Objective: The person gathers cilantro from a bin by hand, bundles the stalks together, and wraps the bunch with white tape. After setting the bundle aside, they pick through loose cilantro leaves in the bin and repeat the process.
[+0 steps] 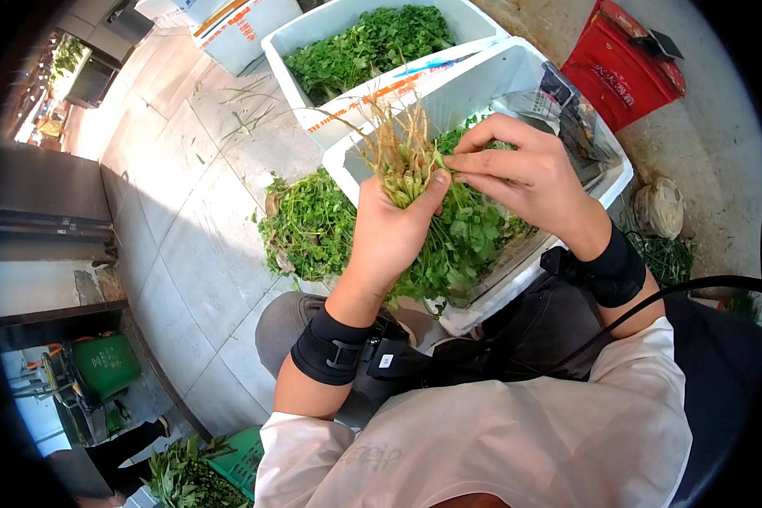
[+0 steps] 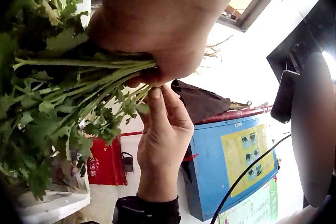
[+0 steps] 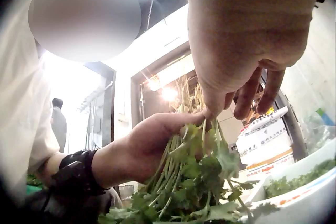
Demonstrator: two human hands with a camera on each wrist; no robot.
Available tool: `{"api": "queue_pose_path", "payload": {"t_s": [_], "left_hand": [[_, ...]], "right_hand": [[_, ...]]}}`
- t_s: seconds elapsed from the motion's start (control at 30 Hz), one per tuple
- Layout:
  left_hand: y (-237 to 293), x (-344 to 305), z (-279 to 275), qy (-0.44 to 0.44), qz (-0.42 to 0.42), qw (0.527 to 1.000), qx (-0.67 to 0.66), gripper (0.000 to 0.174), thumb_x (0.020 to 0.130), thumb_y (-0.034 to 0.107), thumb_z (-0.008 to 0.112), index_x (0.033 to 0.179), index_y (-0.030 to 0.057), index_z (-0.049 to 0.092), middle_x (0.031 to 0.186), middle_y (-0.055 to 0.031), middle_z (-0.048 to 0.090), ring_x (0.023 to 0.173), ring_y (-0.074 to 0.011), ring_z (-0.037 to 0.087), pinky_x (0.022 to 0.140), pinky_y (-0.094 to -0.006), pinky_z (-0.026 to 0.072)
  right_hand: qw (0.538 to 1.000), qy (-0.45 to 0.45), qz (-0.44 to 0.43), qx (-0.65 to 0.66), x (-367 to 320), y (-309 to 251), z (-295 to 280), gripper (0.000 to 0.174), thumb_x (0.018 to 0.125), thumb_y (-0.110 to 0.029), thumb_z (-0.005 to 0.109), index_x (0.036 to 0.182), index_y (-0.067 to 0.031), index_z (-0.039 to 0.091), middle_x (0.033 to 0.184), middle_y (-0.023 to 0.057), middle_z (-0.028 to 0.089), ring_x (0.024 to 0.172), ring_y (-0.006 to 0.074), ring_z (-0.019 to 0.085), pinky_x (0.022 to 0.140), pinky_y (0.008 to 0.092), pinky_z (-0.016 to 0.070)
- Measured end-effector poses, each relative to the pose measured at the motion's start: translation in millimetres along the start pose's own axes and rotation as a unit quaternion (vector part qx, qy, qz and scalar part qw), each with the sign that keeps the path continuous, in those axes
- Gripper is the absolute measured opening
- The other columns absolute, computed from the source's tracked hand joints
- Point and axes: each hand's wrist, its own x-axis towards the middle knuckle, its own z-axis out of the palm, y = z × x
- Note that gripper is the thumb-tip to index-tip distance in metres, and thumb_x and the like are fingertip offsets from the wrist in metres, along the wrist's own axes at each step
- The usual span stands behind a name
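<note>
Gripping the leafy green, brown-rooted bunch (image 1: 459, 227) over the left edge of the white foam box (image 1: 621, 176), the left hand (image 1: 389, 230) could spill slender green stems (image 2: 79, 63) should the right hand (image 1: 525, 172), pinching one, tug hard

1 red bag (image 1: 611, 78), perhaps 1 bin (image 1: 107, 366)

Lettered in white on the red bag (image 1: 597, 63), too small to read with certainty. Printed in orange-red, likewise illegible, on the farther foam box (image 1: 366, 100) and the white box (image 1: 250, 52) beyond. Marked in white on the green bin (image 1: 106, 367), in faint grey on the pale shirt (image 1: 516, 432). Displayed, with unreadable print, on a yellow picture sign (image 2: 234, 153) and a white-and-green poster (image 2: 257, 204).
</note>
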Motion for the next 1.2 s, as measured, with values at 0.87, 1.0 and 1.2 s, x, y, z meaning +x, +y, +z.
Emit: {"api": "queue_pose_path", "payload": {"t_s": [0.87,1.0,1.2], "left_hand": [[-1,1,1,-0.016,0.006,1.0,-0.001,0.01,0.095,0.012,0.067,0.09,0.004,0.063,0.077,0.0015,0.06,0.067,-0.0065,0.053,0.06,-0.0241,0.0444],[1,-1,5,-0.031,0.0,0.999,-0.017,0.01,0.095,0.012,0.067,0.093,0.0029,0.064,0.079,0.0006,0.061,0.068,-0.0069,0.054,0.061,-0.0246,0.0451],[-3,-6,7,-0.098,-0.027,0.995,-0.019,0.014,0.096,0.012,0.067,0.104,0.002,0.062,0.087,-0.0006,0.063,0.074,-0.0104,0.058,0.068,-0.0271,0.0483]], "right_hand": [[0.996,-0.019,0.043,0.073,0,0,4,0.012,0.089,-0.002,0.064,0.101,0.0013,0.061,0.107,0.0126,0.056,0.09,0.0277,0.061,0.079,0.0342,0.0501],[0.996,0.0,0.064,0.055,-2,2,8,0.012,0.092,-0.003,0.061,0.103,0.0013,0.058,0.112,0.0133,0.052,0.091,0.0251,0.06,0.079,0.033,0.049],[0.952,0.093,0.237,0.171,-3,9,6,0.012,0.098,-0.011,0.059,0.104,-0.0001,0.058,0.087,0.0077,0.06,0.074,0.0152,0.061,0.069,0.0281,0.048]]}}
